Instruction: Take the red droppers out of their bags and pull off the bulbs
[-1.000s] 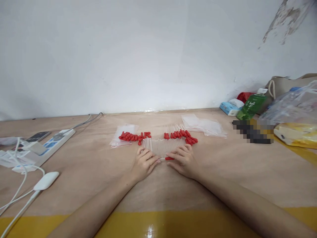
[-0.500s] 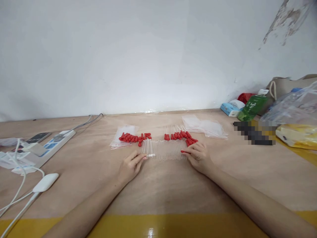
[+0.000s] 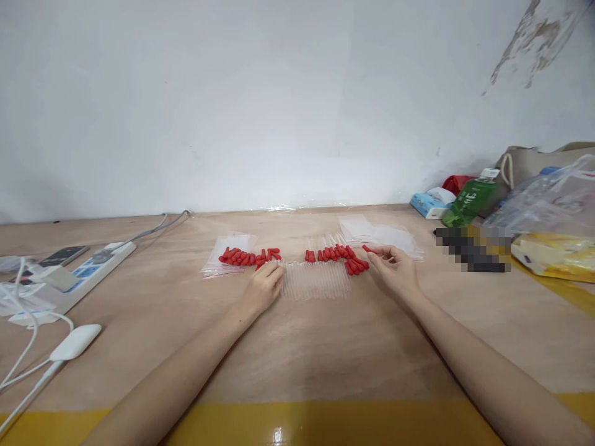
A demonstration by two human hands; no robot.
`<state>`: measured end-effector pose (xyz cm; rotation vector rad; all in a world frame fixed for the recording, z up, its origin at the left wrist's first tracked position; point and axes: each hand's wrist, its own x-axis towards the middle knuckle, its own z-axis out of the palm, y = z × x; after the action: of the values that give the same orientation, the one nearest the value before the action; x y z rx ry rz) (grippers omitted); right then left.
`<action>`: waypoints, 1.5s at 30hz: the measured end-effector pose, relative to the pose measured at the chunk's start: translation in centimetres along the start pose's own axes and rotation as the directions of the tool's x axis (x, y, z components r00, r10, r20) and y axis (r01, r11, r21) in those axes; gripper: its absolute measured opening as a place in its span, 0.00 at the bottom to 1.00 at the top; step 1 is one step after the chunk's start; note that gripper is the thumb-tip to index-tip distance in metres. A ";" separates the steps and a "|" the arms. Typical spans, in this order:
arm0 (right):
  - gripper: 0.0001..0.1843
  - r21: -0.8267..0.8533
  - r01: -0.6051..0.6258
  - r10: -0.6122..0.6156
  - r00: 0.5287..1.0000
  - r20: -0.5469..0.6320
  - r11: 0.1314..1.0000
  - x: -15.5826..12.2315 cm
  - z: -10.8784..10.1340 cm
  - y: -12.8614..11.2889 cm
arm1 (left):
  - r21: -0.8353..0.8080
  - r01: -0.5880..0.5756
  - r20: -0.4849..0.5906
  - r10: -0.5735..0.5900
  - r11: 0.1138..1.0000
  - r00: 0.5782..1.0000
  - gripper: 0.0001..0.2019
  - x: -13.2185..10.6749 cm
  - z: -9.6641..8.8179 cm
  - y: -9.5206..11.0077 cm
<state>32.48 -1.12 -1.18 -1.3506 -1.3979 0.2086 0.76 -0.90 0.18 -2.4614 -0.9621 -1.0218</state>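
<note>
A row of thin clear tubes (image 3: 316,280) lies side by side in front of me. My left hand (image 3: 264,286) is at the row's left end, its fingertips pressed together at the tubes' far ends; what they grip is hidden. Between thumb and fingers, my right hand (image 3: 395,267) pinches a small red rubber bulb (image 3: 367,249), held just right of the pile. More red rubber bulbs (image 3: 357,266) lie near the row's right end and along its far side. Another group of red bulbs (image 3: 239,256) rests at the left, partly on clear plastic bags.
Clear zip bags lie at left (image 3: 217,263) and right (image 3: 395,238). A power strip (image 3: 111,251) with white chargers and cables occupies the left side. Toward the right stand a green bottle (image 3: 467,201), a tissue pack (image 3: 427,204) and plastic bags (image 3: 534,207). A wall closes the back.
My left hand has moved right and away from me, to the tubes' far ends; the tube it held no longer shows. My right hand has moved right and farther out with a red bulb.
</note>
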 end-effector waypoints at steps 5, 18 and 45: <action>0.16 -0.095 0.073 -0.065 0.995 0.082 0.993 0.3 0.3 0.1 | -0.036 0.009 0.069 -0.007 0.999 0.998 0.09 -0.5 -0.4 0.3; 0.18 -0.188 -0.194 0.223 0.964 0.147 0.963 0.9 0.8 2.4 | -0.140 0.088 0.117 -0.072 0.986 0.991 0.12 -0.8 -0.8 1.3; 0.16 -0.670 0.013 0.207 0.947 0.246 0.742 3.1 5.7 -5.5 | -0.160 0.105 0.395 -0.034 0.981 0.918 0.19 -1.7 -2.3 -0.1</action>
<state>25.85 2.58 2.63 -2.0619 -1.7558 -0.0318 -1.35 -2.75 0.58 -2.8707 -1.1249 -0.6691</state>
